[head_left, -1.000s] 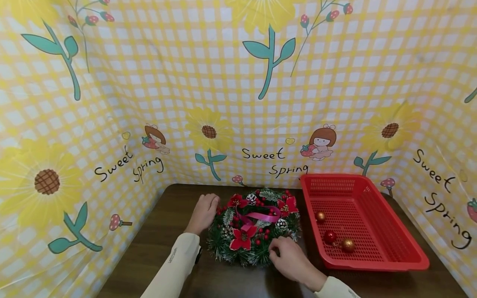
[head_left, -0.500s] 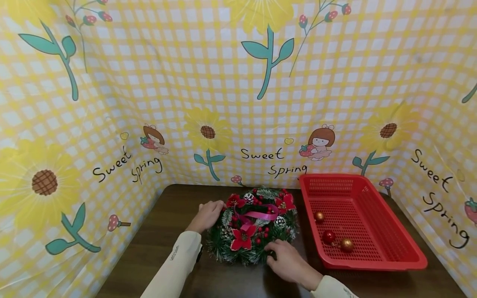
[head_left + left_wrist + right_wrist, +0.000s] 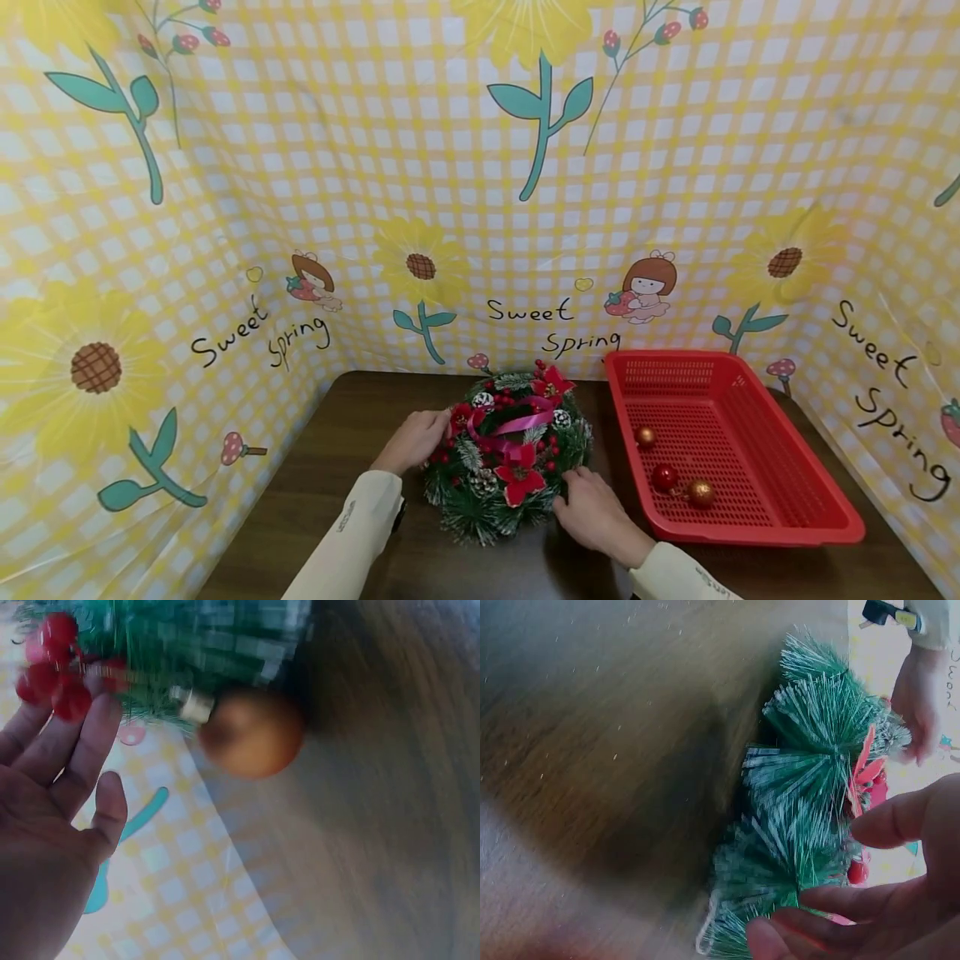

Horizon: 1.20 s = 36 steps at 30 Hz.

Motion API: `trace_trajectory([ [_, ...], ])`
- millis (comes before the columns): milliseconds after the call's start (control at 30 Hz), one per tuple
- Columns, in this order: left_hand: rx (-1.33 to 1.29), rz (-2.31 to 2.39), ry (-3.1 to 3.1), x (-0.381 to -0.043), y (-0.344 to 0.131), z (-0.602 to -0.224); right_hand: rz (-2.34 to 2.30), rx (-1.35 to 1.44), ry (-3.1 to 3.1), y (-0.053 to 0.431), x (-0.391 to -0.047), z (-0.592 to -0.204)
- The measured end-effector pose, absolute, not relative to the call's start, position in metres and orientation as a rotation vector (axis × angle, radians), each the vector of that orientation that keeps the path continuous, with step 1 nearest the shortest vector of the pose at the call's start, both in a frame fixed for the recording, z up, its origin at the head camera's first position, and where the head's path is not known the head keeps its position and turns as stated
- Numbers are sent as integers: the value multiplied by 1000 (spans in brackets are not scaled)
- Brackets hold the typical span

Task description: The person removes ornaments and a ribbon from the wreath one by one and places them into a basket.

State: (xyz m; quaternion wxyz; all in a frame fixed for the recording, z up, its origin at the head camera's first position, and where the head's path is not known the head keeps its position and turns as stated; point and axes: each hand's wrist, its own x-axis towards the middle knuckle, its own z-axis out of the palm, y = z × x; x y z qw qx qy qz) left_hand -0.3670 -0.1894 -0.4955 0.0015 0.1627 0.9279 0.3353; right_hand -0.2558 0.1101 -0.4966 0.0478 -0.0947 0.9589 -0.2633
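On the dark table lies a green Christmas wreath (image 3: 468, 512) with frosted tips, red flowers, berries, pine cones and a pink ribbon. My left hand (image 3: 416, 437) touches its left side. In the left wrist view the extended fingers reach red berries (image 3: 71, 701), the thumb standing apart. A blurred orange-gold ball ornament (image 3: 255, 735) with a metal cap sits at the wreath's edge there. My right hand (image 3: 596, 508) is at the wreath's near right edge. The right wrist view shows its thumb and fingers spread, fingertips against the green bristles (image 3: 795, 847).
A red perforated plastic basket (image 3: 757, 533) stands to the right of the wreath. Inside it lie a small gold ball (image 3: 645, 436), a red ball (image 3: 664, 477) and a larger gold ball (image 3: 701, 493). A yellow checked cloth (image 3: 510, 250) walls in the table (image 3: 315, 492) at back and sides.
The wreath has turned counterclockwise: its near flower moved right, its right flower moved back, its left flower came forward. Both hands shifted slightly along its edge. The basket stayed put.
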Motion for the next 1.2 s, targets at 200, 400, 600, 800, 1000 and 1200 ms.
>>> trace_trajectory([
  [200,652,1093,2774,-356,-186,-492,-808,-180,2939,116,-260,-500],
  [400,742,1205,2593,-350,-181,-490,-839,-121,2945,121,-262,-504],
  [600,689,1253,2683,-353,-184,-493,-911,-81,2934,119,-262,-505],
  [800,623,1339,3002,-365,-188,-498,-1023,-60,2942,116,-255,-505],
  [1000,568,1379,3044,-374,-191,-506,-1071,-66,2953,113,-248,-509],
  [1200,477,1390,2888,-378,-190,-515,-1115,-94,2936,110,-241,-510],
])
